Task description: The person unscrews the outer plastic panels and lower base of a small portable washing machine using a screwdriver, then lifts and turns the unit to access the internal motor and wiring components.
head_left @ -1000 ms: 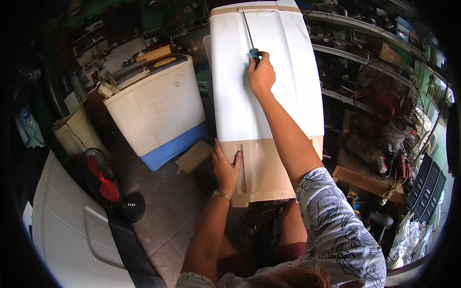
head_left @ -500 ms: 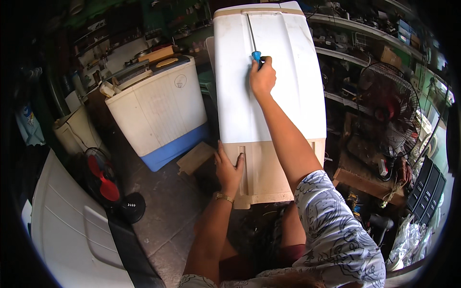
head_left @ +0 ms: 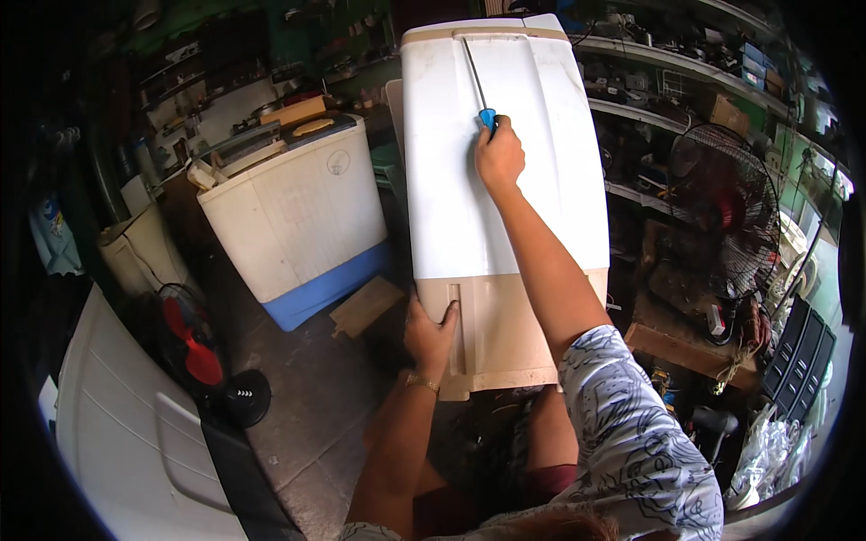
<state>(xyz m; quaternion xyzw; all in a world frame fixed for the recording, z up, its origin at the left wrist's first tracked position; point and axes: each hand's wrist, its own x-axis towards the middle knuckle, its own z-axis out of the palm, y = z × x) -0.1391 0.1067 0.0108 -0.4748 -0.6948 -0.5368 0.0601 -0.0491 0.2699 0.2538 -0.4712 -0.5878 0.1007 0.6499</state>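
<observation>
The left hand's outstretched fingers, level a second ago with the seam of the tall white-and-beige plastic cabinet, now lie below it. The blue-handled, long-shafted metal screwdriver shows a brighter blue side. The round black wire-caged fan has swivelled, its face appearing narrower.
</observation>
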